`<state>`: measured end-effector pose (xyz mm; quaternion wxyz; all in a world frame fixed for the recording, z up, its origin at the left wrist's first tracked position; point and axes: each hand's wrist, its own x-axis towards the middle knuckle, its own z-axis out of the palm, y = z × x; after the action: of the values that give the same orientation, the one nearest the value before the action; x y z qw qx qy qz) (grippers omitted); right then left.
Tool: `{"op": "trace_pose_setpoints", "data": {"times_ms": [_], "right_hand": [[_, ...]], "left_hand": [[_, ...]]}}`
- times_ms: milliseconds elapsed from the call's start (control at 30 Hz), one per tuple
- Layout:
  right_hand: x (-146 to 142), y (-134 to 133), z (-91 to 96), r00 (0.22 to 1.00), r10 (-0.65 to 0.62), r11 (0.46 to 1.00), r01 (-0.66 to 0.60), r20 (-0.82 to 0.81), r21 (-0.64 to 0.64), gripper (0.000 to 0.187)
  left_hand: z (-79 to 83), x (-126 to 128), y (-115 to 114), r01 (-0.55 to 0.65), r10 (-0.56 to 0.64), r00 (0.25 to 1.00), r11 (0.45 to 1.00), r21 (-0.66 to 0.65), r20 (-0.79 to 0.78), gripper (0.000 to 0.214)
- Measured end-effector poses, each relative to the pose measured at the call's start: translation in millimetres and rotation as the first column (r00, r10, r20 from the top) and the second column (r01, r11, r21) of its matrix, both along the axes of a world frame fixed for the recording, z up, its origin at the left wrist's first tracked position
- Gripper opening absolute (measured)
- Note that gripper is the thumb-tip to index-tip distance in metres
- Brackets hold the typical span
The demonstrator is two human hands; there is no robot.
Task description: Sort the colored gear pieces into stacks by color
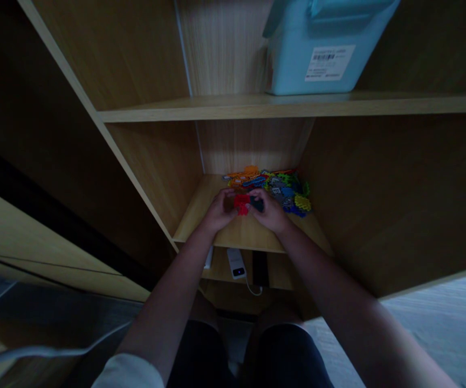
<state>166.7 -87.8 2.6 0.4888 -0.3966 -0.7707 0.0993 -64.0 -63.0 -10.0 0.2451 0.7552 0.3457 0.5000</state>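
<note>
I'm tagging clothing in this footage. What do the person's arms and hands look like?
The left hand and right hand are bare, with no gloves. The forearms are uncovered; a white fabric sleeve ends near the left elbow. Too dim to tell rings.

Both arms reached forward, bare from the elbow down, and converged on the red piece [241, 203]. The left hand [218, 211] sat just left of the red piece, fingers curled, thumb and fingertips closed on its left edge. The right hand [272, 212] sat just right of it, back turned up, fingers bent over a dark piece [257, 204] that touched the red piece's right side. The thumbs pointed toward each other, and the hands nearly met at the red piece. Both wrists ran straight, in line with the forearms. A pale sleeve cuff [125, 372] showed on the left upper arm, well back from the red piece.
</note>
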Motion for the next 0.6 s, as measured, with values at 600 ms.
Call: {"op": "trace_pose_setpoints", "data": {"times_ms": [600], "right_hand": [[0.1,2.2,-2.0,0.999,0.021,0.999,-0.02,0.024,-0.027,0.034]], "left_hand": [[-0.3,0.6,0.3,0.014,-0.014,1.0,1.0,-0.003,0.015,0.058]]}}
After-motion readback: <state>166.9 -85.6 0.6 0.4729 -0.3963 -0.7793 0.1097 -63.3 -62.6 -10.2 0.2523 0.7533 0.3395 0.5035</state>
